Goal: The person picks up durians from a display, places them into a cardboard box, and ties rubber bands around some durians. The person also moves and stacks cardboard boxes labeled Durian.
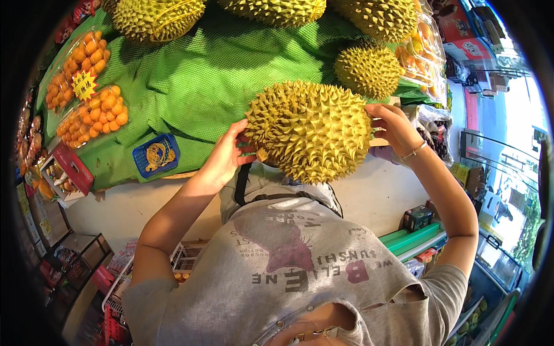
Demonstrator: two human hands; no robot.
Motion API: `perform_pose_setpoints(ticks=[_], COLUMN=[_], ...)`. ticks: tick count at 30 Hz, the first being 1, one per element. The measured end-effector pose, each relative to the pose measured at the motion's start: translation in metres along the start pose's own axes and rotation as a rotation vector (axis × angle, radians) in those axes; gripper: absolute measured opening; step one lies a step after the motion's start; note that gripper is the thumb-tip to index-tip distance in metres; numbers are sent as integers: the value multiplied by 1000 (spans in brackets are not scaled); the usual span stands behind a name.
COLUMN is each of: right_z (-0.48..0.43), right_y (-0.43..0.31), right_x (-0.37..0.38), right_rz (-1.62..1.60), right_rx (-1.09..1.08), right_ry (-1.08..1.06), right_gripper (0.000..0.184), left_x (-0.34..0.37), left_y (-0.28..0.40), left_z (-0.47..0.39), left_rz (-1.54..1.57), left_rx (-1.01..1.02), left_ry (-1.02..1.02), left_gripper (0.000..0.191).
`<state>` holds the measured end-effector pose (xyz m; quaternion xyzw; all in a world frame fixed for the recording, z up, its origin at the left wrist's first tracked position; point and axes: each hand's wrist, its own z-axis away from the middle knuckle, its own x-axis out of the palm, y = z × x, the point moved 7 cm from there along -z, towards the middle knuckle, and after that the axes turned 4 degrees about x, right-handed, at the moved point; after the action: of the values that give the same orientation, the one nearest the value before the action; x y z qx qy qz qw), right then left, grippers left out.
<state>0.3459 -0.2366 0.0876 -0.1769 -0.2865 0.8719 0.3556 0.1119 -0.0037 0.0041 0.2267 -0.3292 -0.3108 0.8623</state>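
A large spiky durian (309, 129) is held between my two hands in front of my waist, lying on its side. My left hand (227, 149) grips its left end, close to the short cut stem (262, 154). At the opposite end, the fingers of my right hand (396, 127) press against the spines. Below and beyond the fruit spreads a green mesh cloth (194, 82) over the stand. Whether the durian's underside touches the cloth is hidden. Just past its right end lies a smaller durian (370, 71).
Several more durians (158, 17) line the far side. Clear packs of small orange citrus (97, 114) sit at left, above a red mango box (71, 173). A blue basket (140, 162) holds rubber bands near the front edge. More packed fruit (422, 56) stands at right.
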Motion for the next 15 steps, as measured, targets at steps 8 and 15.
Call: perform_pose_setpoints(ticks=[8, 15], right_z=[39, -10], right_y=[36, 21], right_x=[1, 22], right_rz=[-249, -434], right_rx=[-149, -634], right_ry=[101, 185], right_gripper=[43, 50], left_x=[2, 4], left_y=[36, 117], left_z=[-16, -74], left_rz=[-214, -404], left_rx=[144, 460], left_ry=[-3, -156], left_gripper=[51, 54])
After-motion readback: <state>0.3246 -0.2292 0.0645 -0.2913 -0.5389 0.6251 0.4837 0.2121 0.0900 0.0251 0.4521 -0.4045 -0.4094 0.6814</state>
